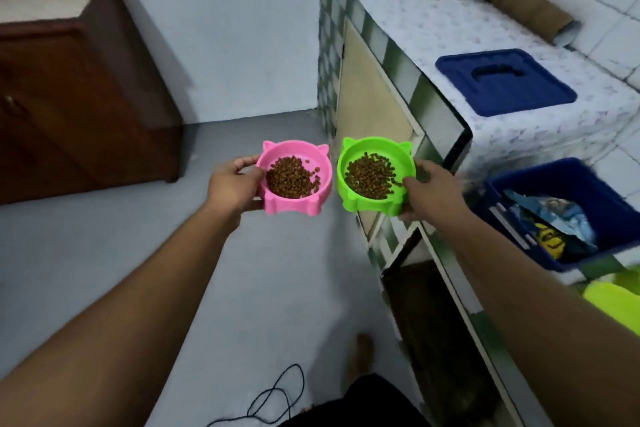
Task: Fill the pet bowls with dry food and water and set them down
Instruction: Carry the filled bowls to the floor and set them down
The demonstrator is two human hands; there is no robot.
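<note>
Left grip (232, 186) clasps the pink bowl (294, 148), right grip (433, 191) clasps the green bowl (372, 145), both bowls' undersides hidden.

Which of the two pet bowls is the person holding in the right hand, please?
The green bowl, gripped at its rim by the right hand. The pink bowl, also holding dry food, is in the left hand.

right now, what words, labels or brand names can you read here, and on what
No text here reads clearly.
Bag in the blue bin: dark letters on a yellow patch, too blurred to read.
Pink bowl, green bowl: no lettering visible.
</note>
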